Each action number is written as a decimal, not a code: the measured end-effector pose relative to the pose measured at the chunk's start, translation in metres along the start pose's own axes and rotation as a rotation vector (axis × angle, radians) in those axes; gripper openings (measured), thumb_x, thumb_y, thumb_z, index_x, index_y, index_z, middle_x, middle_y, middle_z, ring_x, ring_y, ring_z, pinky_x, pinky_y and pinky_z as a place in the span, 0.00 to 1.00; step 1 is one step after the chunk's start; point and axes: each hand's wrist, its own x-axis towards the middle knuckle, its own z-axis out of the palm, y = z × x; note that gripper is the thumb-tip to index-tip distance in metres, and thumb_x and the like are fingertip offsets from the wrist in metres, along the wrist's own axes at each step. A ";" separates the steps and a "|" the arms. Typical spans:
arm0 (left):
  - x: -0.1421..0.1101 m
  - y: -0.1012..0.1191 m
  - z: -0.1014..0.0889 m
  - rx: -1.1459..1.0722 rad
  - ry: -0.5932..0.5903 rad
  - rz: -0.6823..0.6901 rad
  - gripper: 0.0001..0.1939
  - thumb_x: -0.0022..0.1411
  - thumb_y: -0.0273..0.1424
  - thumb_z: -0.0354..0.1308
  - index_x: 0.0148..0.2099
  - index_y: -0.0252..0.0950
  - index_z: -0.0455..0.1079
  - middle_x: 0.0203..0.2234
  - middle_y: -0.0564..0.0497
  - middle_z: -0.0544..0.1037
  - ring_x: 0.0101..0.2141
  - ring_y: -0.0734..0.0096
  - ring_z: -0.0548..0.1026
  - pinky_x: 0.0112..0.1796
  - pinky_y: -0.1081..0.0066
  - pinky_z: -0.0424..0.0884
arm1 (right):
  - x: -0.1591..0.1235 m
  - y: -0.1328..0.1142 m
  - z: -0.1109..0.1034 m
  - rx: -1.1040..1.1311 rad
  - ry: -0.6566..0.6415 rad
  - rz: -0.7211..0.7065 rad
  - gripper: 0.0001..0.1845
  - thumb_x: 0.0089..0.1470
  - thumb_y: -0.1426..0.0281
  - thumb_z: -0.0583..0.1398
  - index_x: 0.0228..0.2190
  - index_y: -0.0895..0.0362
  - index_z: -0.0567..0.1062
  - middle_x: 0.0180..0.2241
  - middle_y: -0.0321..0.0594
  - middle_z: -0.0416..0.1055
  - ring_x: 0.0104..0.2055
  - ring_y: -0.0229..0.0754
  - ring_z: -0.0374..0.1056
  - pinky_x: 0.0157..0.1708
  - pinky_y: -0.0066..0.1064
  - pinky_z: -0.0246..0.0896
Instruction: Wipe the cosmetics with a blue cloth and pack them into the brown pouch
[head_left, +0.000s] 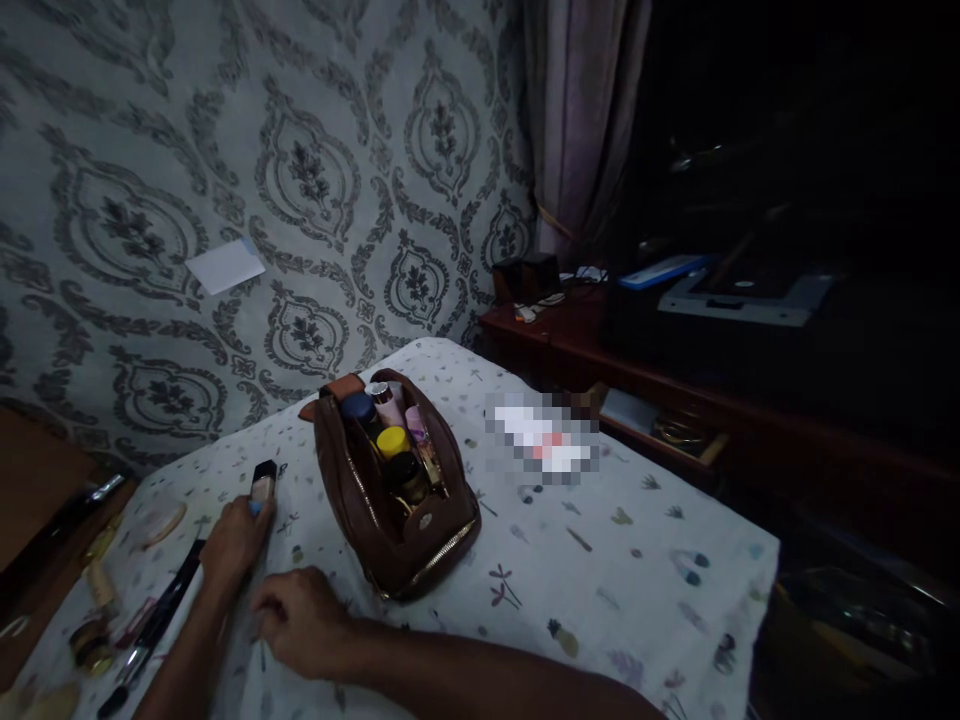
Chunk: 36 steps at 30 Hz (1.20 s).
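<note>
A brown zip-up toiletry bag [345, 520] stands unzipped on the patterned cloth. Several containers are inside, among them a blue-lidded one [358, 408], a yellow-lidded jar [392, 441], a dark-lidded jar [406, 472] and a pinkish tube [387, 402]. To the left of the bag, my left hand [234, 540] is closed around the lower part of a small black-capped bottle [263, 482], apparently liquid foundation. My right hand [304, 618] rests low in front of the bag, its fingers curled in and nothing visible in them.
Several cosmetics lie at the left, including a long black item [161, 610] and a gold-and-dark jar [91, 645]. A pixelated white item [540, 438] lies right of the bag. Beyond the cloth's right edge are an open drawer [660, 425] and a dark red desk [555, 325]. A patterned wall stands behind.
</note>
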 end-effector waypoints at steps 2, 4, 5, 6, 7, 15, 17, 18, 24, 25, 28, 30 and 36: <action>-0.002 -0.002 0.000 0.010 0.022 0.033 0.30 0.66 0.47 0.41 0.56 0.28 0.66 0.50 0.32 0.74 0.49 0.41 0.74 0.43 0.53 0.71 | 0.002 0.001 -0.001 0.032 0.070 0.033 0.14 0.51 0.76 0.58 0.38 0.58 0.80 0.36 0.42 0.81 0.39 0.43 0.75 0.42 0.29 0.67; -0.010 -0.003 -0.002 0.027 0.028 0.085 0.28 0.66 0.45 0.42 0.56 0.29 0.66 0.49 0.34 0.74 0.47 0.45 0.75 0.42 0.56 0.71 | 0.005 0.005 0.000 0.077 0.146 0.041 0.14 0.51 0.77 0.57 0.39 0.57 0.78 0.37 0.42 0.79 0.39 0.43 0.74 0.43 0.31 0.67; -0.017 -0.004 -0.004 0.038 0.029 0.113 0.27 0.67 0.43 0.42 0.56 0.30 0.66 0.48 0.35 0.74 0.47 0.47 0.75 0.41 0.58 0.71 | 0.006 0.007 0.001 0.114 0.183 0.048 0.15 0.50 0.78 0.58 0.40 0.57 0.76 0.38 0.43 0.77 0.39 0.43 0.73 0.44 0.32 0.68; -0.024 -0.004 -0.007 0.048 0.034 0.141 0.25 0.67 0.42 0.43 0.57 0.31 0.65 0.47 0.37 0.74 0.46 0.49 0.75 0.41 0.59 0.70 | 0.008 0.009 0.002 0.153 0.217 0.056 0.17 0.49 0.78 0.58 0.42 0.57 0.75 0.40 0.43 0.76 0.39 0.43 0.72 0.44 0.34 0.68; -0.031 -0.003 -0.009 0.055 0.046 0.170 0.24 0.68 0.41 0.43 0.57 0.32 0.65 0.46 0.39 0.74 0.46 0.51 0.75 0.40 0.61 0.70 | 0.009 0.012 0.004 0.191 0.241 0.068 0.19 0.48 0.79 0.58 0.44 0.57 0.74 0.41 0.44 0.74 0.39 0.43 0.71 0.43 0.35 0.69; -0.075 -0.017 -0.020 0.086 0.140 0.362 0.18 0.68 0.35 0.49 0.58 0.40 0.67 0.46 0.44 0.70 0.48 0.56 0.69 0.38 0.66 0.69 | 0.017 0.027 0.012 0.586 0.275 0.242 0.30 0.56 0.70 0.56 0.59 0.53 0.57 0.52 0.48 0.63 0.33 0.38 0.72 0.35 0.36 0.75; -0.084 -0.027 -0.018 0.055 0.150 0.396 0.18 0.67 0.33 0.50 0.58 0.42 0.67 0.46 0.44 0.70 0.48 0.57 0.69 0.39 0.67 0.70 | 0.019 0.026 0.011 0.640 0.274 0.293 0.31 0.57 0.69 0.55 0.61 0.53 0.54 0.54 0.51 0.61 0.33 0.39 0.73 0.36 0.38 0.76; -0.088 -0.032 -0.017 0.027 0.159 0.413 0.18 0.67 0.33 0.50 0.58 0.42 0.67 0.46 0.45 0.69 0.48 0.58 0.69 0.40 0.66 0.70 | 0.020 0.026 0.010 0.656 0.281 0.310 0.31 0.58 0.68 0.55 0.61 0.52 0.53 0.55 0.51 0.61 0.34 0.40 0.74 0.37 0.38 0.76; -0.111 -0.052 -0.011 -0.219 0.133 0.535 0.19 0.67 0.39 0.53 0.56 0.40 0.70 0.42 0.46 0.72 0.44 0.60 0.72 0.43 0.64 0.71 | 0.020 0.035 0.008 0.621 0.284 0.293 0.34 0.57 0.61 0.57 0.62 0.52 0.56 0.50 0.50 0.68 0.31 0.43 0.75 0.30 0.37 0.75; -0.113 -0.053 -0.012 -0.271 0.122 0.550 0.19 0.67 0.40 0.53 0.56 0.40 0.70 0.42 0.46 0.72 0.44 0.60 0.73 0.43 0.64 0.71 | 0.020 0.037 0.008 0.608 0.279 0.275 0.33 0.56 0.60 0.57 0.61 0.53 0.57 0.48 0.49 0.69 0.31 0.43 0.75 0.28 0.35 0.74; -0.111 -0.049 -0.020 -0.435 0.095 0.577 0.18 0.68 0.41 0.52 0.53 0.39 0.72 0.41 0.46 0.74 0.42 0.63 0.74 0.44 0.66 0.71 | 0.021 0.040 0.009 0.587 0.315 0.211 0.30 0.53 0.60 0.59 0.57 0.54 0.64 0.45 0.46 0.72 0.28 0.41 0.73 0.28 0.35 0.74; -0.105 -0.043 -0.023 -0.523 0.051 0.588 0.17 0.69 0.42 0.51 0.48 0.38 0.74 0.38 0.47 0.76 0.40 0.64 0.75 0.44 0.66 0.71 | 0.021 0.041 0.008 0.555 0.329 0.173 0.30 0.52 0.59 0.60 0.55 0.55 0.67 0.44 0.47 0.73 0.26 0.40 0.72 0.29 0.36 0.74; -0.079 -0.019 -0.003 -0.644 0.112 0.529 0.23 0.69 0.44 0.49 0.60 0.38 0.67 0.52 0.42 0.74 0.53 0.59 0.70 0.55 0.58 0.66 | 0.017 0.041 0.002 0.395 0.229 0.090 0.33 0.52 0.55 0.58 0.56 0.59 0.67 0.49 0.52 0.73 0.39 0.48 0.75 0.41 0.42 0.73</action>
